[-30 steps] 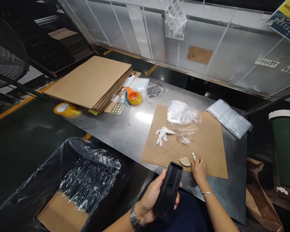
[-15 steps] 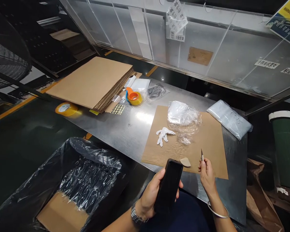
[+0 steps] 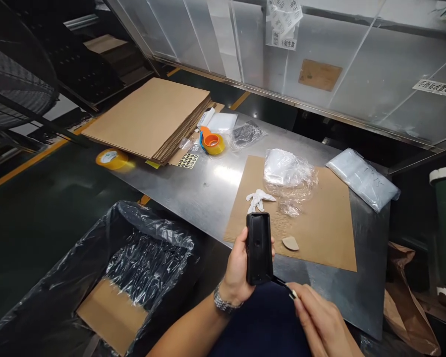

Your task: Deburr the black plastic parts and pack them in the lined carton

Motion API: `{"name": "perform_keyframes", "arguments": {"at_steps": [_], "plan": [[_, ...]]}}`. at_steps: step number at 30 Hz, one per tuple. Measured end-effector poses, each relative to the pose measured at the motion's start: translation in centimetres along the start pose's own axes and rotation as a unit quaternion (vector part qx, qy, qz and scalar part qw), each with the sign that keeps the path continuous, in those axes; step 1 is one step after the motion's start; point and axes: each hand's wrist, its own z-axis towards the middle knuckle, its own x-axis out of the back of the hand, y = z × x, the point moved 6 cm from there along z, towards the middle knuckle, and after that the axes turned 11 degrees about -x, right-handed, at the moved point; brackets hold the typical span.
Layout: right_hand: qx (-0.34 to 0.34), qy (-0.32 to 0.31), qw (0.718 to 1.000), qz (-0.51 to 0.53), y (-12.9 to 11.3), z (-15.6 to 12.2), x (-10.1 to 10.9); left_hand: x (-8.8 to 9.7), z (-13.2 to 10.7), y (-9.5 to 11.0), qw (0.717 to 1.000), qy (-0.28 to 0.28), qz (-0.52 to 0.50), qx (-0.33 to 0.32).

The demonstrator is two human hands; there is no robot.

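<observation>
A black rectangular plastic part (image 3: pixel 258 248), hollow with a raised rim, is gripped upright in my left hand (image 3: pixel 238 270), thumb along one side and fingers behind it. My right hand (image 3: pixel 319 317) pinches the pale handle of a slim knife (image 3: pixel 283 284). Its dark blade reaches the part's lower right edge; whether it touches cannot be made out. Past the part, a white glove (image 3: pixel 259 198) lies crumpled on a cardboard sheet (image 3: pixel 319 238), along with a small tan fan-shaped piece (image 3: pixel 290 243) and clear plastic bags (image 3: pixel 290 171).
Stacked cardboard (image 3: pixel 152 114) covers the table's left end, beside a tape dispenser (image 3: pixel 213 144), a tape roll (image 3: pixel 111 158) and a sticker sheet (image 3: pixel 188 160). A wrapped white packet (image 3: pixel 364 178) lies at right. A black-lined bin (image 3: pixel 152 238) stands at lower left.
My left hand has turned the black part so its hollow side shows more. My right hand has brought the knife down and left from above the cardboard to the part's lower edge.
</observation>
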Motion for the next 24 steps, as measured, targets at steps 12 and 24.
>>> {"name": "perform_keyframes", "arguments": {"at_steps": [12, 24], "plan": [[0.095, 0.139, 0.938, -0.302, -2.0, -0.6, 0.4, 0.5, -0.3, 0.0, 0.999, 0.018, -0.019, -0.04], [0.113, 0.123, 0.927, -0.337, -2.7, -0.1, -0.1, 0.5, -0.5, 0.6, 0.996, -0.002, -0.019, -0.085]]}}
